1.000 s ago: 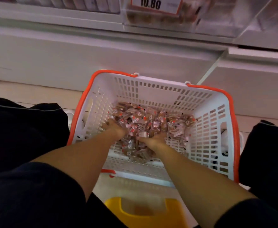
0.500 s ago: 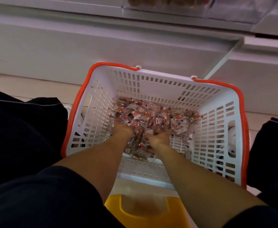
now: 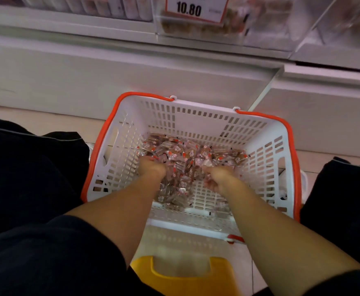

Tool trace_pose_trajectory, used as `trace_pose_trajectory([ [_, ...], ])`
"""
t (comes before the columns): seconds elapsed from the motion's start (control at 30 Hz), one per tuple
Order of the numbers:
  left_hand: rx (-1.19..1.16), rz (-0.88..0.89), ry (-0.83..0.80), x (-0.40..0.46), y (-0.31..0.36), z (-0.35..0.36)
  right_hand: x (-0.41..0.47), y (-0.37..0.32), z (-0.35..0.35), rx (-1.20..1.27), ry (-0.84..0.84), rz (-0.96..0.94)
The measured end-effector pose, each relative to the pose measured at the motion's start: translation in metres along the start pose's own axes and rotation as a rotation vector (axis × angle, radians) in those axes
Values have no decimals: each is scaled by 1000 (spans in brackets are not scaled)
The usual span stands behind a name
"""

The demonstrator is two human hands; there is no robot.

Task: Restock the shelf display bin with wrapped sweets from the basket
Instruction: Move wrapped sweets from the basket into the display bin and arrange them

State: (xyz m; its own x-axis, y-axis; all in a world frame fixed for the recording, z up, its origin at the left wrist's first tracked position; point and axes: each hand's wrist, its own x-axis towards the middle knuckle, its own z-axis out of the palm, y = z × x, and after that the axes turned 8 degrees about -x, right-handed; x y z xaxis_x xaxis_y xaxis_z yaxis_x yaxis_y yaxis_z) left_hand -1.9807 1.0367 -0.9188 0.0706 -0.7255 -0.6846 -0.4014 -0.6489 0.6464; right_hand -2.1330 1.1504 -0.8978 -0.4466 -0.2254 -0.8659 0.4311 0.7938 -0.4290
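Over the last second both hands have stayed sunk in the wrapped sweets (image 3: pixel 187 159) on the floor of the basket (image 3: pixel 196 112); the right hand (image 3: pixel 216 180) has drawn back with fingers curled round a clutch of them, while the left hand (image 3: pixel 151 169) lies buried, its grip impossible to tell. The view has tipped up to the display bin (image 3: pixel 198 24) behind its 10.80 price tag (image 3: pixel 194 8), so a handful seems about to be lifted there

Dim, flat light; motion blur smears the top edge, corners bowed.
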Motion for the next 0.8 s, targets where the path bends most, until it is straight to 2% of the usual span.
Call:
trace_pose_trajectory([
  [0.1,-43,-13,-8,-12,9,-8,-15,-10,-14,-142,-124,-58],
  [0.23,-126,-49,-251,-22,14,-16,-28,-17,-25,-351,-130,-209],
  [0.3,-225,-131,-435,-30,21,-21,-34,-20,-31,-300,-190,-240],
  [0.4,-470,-232,-610,-31,31,-25,-42,-24,-40,-108,-315,-216],
  [0.47,-613,-235,-668,-34,40,-26,-49,-30,-48,-71,-303,-228],
  [0.57,-667,-134,-694,-38,57,-26,-63,-45,-62,-185,-163,-357],
  [0.63,-564,-37,-723,-43,77,-28,-82,-65,-74,-318,-171,-498],
  [0.73,-131,245,-810,-69,125,-34,-121,-109,-93,-477,-335,-671],
  [0.8,138,442,-873,-95,162,-36,-148,-139,-105,-596,-376,-745],
])
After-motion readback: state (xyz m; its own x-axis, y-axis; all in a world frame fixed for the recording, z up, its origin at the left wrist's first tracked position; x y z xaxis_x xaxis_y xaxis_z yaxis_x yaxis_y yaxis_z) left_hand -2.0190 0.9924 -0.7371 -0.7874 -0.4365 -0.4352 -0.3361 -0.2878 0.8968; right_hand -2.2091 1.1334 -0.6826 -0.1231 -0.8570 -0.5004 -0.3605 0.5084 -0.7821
